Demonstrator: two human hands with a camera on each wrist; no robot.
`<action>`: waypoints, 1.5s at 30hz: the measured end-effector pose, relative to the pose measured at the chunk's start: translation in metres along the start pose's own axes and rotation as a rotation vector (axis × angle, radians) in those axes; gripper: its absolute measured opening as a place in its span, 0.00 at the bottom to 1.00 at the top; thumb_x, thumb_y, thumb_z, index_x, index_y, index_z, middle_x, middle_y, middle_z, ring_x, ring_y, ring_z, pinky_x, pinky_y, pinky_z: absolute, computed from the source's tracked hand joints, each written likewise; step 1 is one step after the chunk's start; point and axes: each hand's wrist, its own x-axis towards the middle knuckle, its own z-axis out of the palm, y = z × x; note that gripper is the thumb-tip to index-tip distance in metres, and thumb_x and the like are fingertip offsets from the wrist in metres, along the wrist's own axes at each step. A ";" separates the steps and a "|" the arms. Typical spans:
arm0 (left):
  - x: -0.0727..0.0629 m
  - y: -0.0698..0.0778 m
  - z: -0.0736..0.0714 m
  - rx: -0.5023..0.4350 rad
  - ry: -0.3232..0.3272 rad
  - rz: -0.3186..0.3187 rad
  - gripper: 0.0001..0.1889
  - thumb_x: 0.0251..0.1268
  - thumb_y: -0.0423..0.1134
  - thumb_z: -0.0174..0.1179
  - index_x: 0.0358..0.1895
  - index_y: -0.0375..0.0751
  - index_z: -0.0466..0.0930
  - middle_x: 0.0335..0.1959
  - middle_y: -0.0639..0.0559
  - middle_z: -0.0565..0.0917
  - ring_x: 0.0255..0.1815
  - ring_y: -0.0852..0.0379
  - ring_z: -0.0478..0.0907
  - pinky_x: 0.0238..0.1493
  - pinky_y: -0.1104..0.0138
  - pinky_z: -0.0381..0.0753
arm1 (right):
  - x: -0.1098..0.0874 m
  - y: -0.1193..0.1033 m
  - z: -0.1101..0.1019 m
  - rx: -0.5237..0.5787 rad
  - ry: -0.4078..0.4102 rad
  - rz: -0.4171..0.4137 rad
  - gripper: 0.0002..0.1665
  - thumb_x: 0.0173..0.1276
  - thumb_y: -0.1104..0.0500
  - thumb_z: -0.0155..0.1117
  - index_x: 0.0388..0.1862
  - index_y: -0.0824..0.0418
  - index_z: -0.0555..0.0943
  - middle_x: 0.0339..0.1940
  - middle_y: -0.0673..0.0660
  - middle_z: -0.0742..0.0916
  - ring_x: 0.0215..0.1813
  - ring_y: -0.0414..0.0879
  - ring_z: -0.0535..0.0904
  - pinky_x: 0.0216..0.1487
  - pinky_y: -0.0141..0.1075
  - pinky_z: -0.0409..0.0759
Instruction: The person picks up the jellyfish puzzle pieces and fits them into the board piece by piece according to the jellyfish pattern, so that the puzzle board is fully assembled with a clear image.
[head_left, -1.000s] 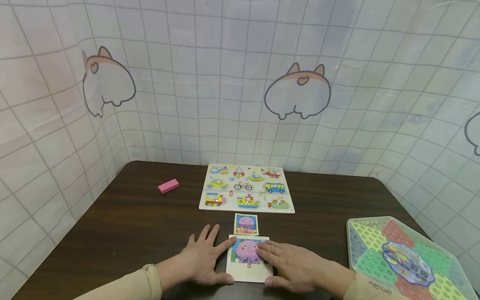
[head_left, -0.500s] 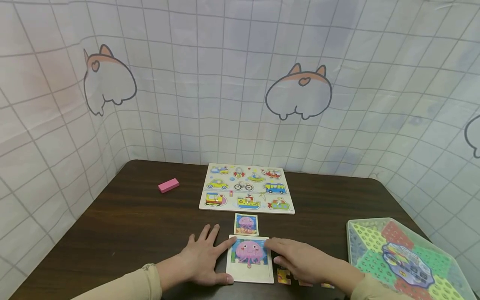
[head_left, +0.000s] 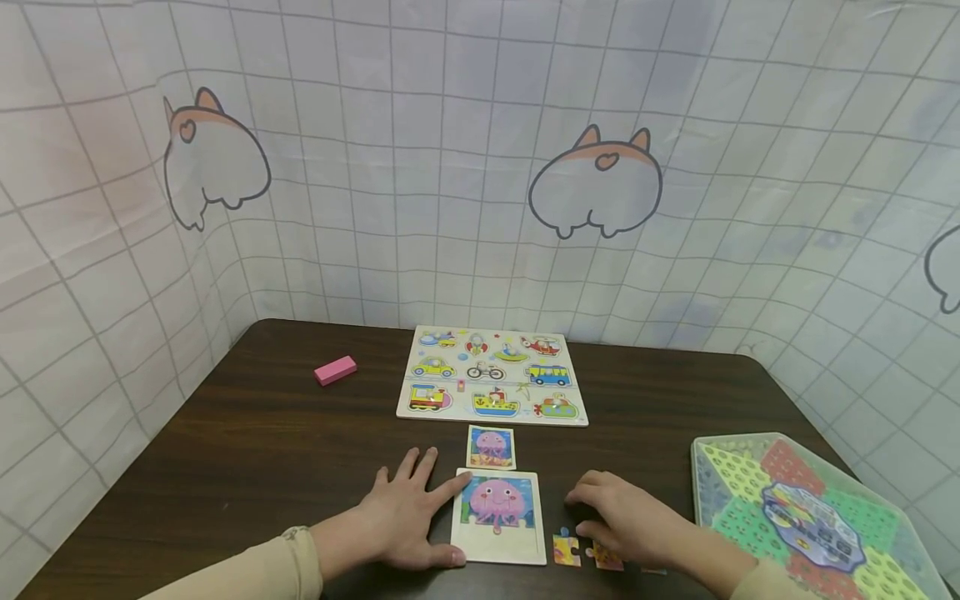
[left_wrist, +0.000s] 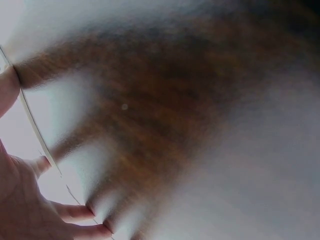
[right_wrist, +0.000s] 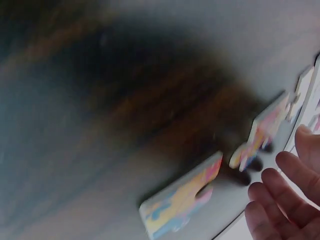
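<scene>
A white jigsaw tray (head_left: 498,547) lies at the front of the table. Pieces in its upper half form a pink jellyfish (head_left: 497,498) on blue; its lower half shows bare backing. Fingers spread, my left hand (head_left: 401,521) rests on the table with thumb and index finger touching the tray's left edge. My right hand (head_left: 626,518) is over loose jigsaw pieces to the right of the tray, its fingers loosely bent and holding nothing. One yellow-orange piece (head_left: 566,550) lies nearest the tray. Another piece (head_left: 605,558) is partly under the hand. In the right wrist view, loose pieces (right_wrist: 182,197) lie beside the fingertips.
Behind the tray lies a small jellyfish picture card (head_left: 491,448). Farther back is a vehicle peg puzzle board (head_left: 460,408). A pink block (head_left: 335,371) sits at the back left. At right stands a clear-lidded star-pattern game box (head_left: 813,527). A patterned curtain surrounds the table.
My right hand has left the tray and jellyfish pieces, moving right over the loose pieces, which have come into view. My left hand stays at the tray's left edge.
</scene>
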 end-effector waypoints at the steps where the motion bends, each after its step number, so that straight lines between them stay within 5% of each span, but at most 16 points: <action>1: 0.000 0.000 0.000 -0.001 0.000 0.000 0.50 0.54 0.78 0.60 0.80 0.68 0.57 0.82 0.37 0.57 0.81 0.31 0.54 0.66 0.29 0.64 | 0.001 -0.001 0.001 0.000 0.003 -0.011 0.13 0.70 0.54 0.70 0.50 0.58 0.85 0.48 0.49 0.84 0.50 0.45 0.81 0.52 0.41 0.83; 8: 0.000 0.000 0.000 -0.002 -0.001 0.001 0.50 0.54 0.78 0.60 0.80 0.68 0.57 0.82 0.37 0.57 0.81 0.31 0.54 0.66 0.29 0.64 | 0.003 -0.011 0.005 0.008 -0.002 -0.024 0.14 0.68 0.47 0.73 0.45 0.53 0.84 0.43 0.43 0.81 0.45 0.34 0.74 0.48 0.36 0.81; 14: 0.000 0.000 0.001 0.004 0.005 0.003 0.50 0.54 0.78 0.60 0.80 0.68 0.57 0.82 0.37 0.57 0.81 0.31 0.54 0.66 0.29 0.65 | 0.002 -0.015 0.009 -0.032 0.042 -0.014 0.20 0.61 0.41 0.77 0.40 0.52 0.82 0.40 0.41 0.79 0.43 0.34 0.71 0.45 0.34 0.78; 25: 0.002 -0.001 0.002 -0.008 0.002 0.012 0.50 0.54 0.78 0.60 0.80 0.68 0.57 0.82 0.37 0.57 0.81 0.30 0.54 0.67 0.29 0.64 | 0.002 -0.016 0.015 -0.012 0.061 -0.004 0.19 0.58 0.44 0.80 0.38 0.50 0.80 0.38 0.40 0.79 0.42 0.35 0.70 0.43 0.34 0.76; 36: 0.001 -0.002 0.001 0.003 -0.001 -0.002 0.50 0.54 0.78 0.60 0.80 0.69 0.56 0.82 0.37 0.57 0.81 0.31 0.54 0.67 0.29 0.64 | 0.002 -0.020 0.021 0.152 0.057 0.023 0.18 0.61 0.54 0.80 0.39 0.49 0.76 0.33 0.40 0.79 0.36 0.31 0.69 0.33 0.32 0.73; 45: 0.000 -0.001 0.002 0.007 0.014 0.011 0.50 0.54 0.78 0.60 0.80 0.68 0.57 0.82 0.37 0.57 0.81 0.31 0.54 0.66 0.29 0.65 | 0.003 -0.031 0.009 0.479 0.036 0.097 0.10 0.66 0.66 0.71 0.39 0.55 0.79 0.34 0.45 0.83 0.35 0.31 0.76 0.36 0.29 0.78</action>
